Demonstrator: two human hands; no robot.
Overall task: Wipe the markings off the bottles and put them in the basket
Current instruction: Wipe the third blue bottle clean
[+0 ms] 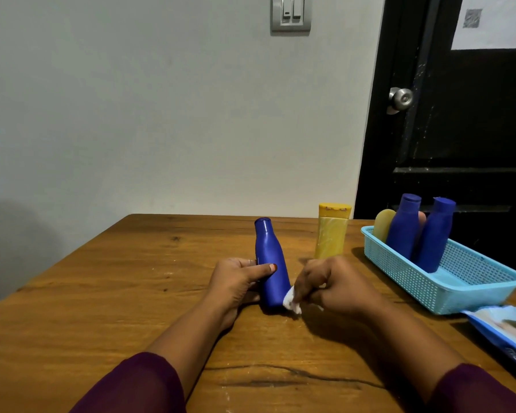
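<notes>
A blue bottle (269,257) stands slightly tilted on the wooden table (116,293), and my left hand (236,281) grips its lower body with the thumb across the front. My right hand (334,286) pinches a small white wipe (291,301) against the bottle's base on the right side. Behind them a yellow bottle (332,231) stands upside down on its cap. The light blue mesh basket (471,290) at the right holds two blue bottles (404,228) (435,236), a yellow bottle (383,223), and a pinkish one mostly hidden behind them.
A pack of wet wipes (507,332) lies at the table's right edge just in front of the basket. A black door with a metal knob (401,99) is behind the basket. A pale wall runs along the table's far edge.
</notes>
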